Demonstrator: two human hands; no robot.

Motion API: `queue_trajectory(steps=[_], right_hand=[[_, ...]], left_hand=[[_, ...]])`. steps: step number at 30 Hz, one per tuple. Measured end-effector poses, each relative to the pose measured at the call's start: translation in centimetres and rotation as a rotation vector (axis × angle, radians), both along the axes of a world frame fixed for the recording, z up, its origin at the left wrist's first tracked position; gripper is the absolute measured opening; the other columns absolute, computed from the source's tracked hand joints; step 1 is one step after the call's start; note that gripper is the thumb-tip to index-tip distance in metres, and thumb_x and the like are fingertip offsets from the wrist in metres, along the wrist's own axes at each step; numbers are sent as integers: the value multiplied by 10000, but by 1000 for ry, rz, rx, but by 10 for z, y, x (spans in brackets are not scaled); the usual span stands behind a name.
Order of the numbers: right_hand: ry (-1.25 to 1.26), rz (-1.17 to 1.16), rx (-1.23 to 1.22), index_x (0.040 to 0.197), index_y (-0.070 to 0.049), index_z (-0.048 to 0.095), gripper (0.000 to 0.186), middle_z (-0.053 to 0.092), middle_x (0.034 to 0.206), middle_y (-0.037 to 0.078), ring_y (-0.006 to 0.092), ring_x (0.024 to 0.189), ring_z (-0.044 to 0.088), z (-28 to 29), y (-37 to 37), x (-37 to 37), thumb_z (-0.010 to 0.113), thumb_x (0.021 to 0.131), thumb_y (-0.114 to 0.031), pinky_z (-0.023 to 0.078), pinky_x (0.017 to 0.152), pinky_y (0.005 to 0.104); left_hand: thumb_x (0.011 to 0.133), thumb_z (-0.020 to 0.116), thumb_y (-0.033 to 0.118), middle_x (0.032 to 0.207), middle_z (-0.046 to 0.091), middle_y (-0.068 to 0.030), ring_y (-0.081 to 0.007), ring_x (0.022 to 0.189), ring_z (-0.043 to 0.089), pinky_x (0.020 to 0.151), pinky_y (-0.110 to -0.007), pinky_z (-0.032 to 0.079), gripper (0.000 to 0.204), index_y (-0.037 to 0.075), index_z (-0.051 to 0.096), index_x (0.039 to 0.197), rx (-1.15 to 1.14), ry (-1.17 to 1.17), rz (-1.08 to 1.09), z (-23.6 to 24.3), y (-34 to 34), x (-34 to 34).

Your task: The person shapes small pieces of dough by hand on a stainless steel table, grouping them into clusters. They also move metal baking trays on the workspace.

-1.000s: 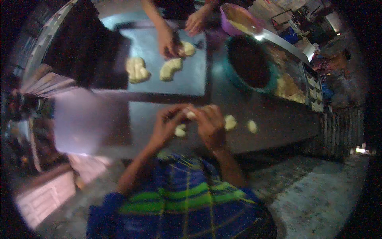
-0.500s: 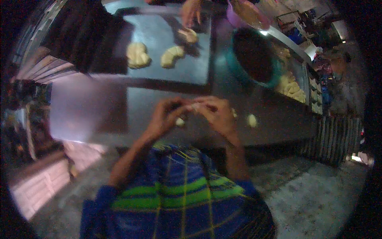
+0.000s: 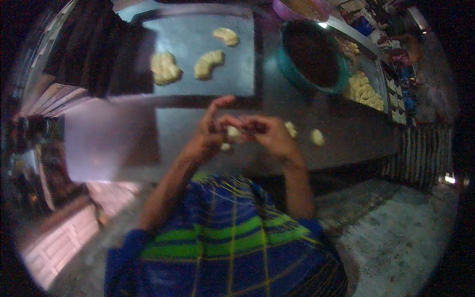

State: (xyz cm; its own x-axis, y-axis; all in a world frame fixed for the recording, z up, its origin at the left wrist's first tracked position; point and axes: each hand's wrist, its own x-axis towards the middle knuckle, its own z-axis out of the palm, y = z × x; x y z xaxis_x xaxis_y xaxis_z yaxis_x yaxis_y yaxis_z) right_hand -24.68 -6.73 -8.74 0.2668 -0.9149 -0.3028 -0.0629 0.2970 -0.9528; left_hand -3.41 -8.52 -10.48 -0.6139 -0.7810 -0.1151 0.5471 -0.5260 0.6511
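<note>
My left hand [image 3: 210, 131] and my right hand [image 3: 269, 133] meet over the metal worktop, closed on a small pale dough piece [image 3: 233, 133] between their fingertips. One finger of the left hand sticks up; motion blurs both hands. Small dough lumps lie by them: one [image 3: 225, 147] just below, two more [image 3: 291, 129] [image 3: 317, 137] to the right. Beyond them is a metal tray [image 3: 183, 29] bearing curved, scored dough [image 3: 209, 64], a larger shaped piece [image 3: 165, 68] and another curved piece [image 3: 226, 36].
A teal basin [image 3: 287, 64] with dark contents sits right of the tray, a purple bowl [image 3: 284, 11] behind it. More dough pieces [image 3: 362, 91] fill a tray at the right. Dark stacked sheets [image 3: 81, 59] stand at the left.
The other person's hands have left the tray, leaving the upper curved piece lying there. My hands stay together on the dough, and a left finger has lifted. The view has shifted slightly.
</note>
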Motion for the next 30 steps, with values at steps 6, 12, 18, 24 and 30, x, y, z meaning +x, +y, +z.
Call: queue_trajectory(steps=[6, 12, 18, 24, 30], right_hand=[[664, 4, -345, 1081, -63, 692, 269, 673, 1073, 85, 265, 1000, 647, -65, 32, 0, 672, 813, -80, 527, 848, 372], [835, -12, -749, 1094, -37, 678, 267, 655, 1048, 110, 271, 1010, 627, -119, 48, 30, 658, 827, -38, 538, 830, 365], [886, -577, -365, 1191, 3, 596, 359, 576, 1213, 186, 376, 1121, 550, -101, 25, -15, 652, 881, -169, 456, 971, 449], [1147, -1008, -199, 1301, 20, 493, 462, 493, 1318, 259, 411, 1286, 408, -136, 36, -91, 624, 917, -203, 324, 1093, 487], [1315, -964, -65, 1266, -16, 556, 356, 504, 1338, 232, 398, 1228, 477, -147, 32, -147, 571, 935, -148, 368, 1055, 456]], left_hand=[[773, 699, 141, 1239, 579, -151, -319, 1236, 509, 1137, -474, 291, 777, 65, 304, 1438, -126, 39, 308, 1, -16, 18], [840, 637, 114, 1188, 586, -120, -265, 1120, 565, 1038, -417, 401, 532, 61, 449, 1334, 23, -190, 363, -35, -27, 62], [873, 601, 91, 1086, 610, -87, -208, 1064, 571, 965, -355, 437, 319, 38, 544, 1183, -50, -453, 300, -31, -20, 40], [937, 593, 164, 1066, 629, -43, -159, 952, 609, 767, -282, 517, 186, 84, 588, 1105, -143, -515, -7, -32, -16, -18], [959, 573, 154, 1063, 635, -45, -151, 981, 601, 861, -287, 479, 149, 48, 608, 1057, -382, -446, -131, -83, -21, -32]])
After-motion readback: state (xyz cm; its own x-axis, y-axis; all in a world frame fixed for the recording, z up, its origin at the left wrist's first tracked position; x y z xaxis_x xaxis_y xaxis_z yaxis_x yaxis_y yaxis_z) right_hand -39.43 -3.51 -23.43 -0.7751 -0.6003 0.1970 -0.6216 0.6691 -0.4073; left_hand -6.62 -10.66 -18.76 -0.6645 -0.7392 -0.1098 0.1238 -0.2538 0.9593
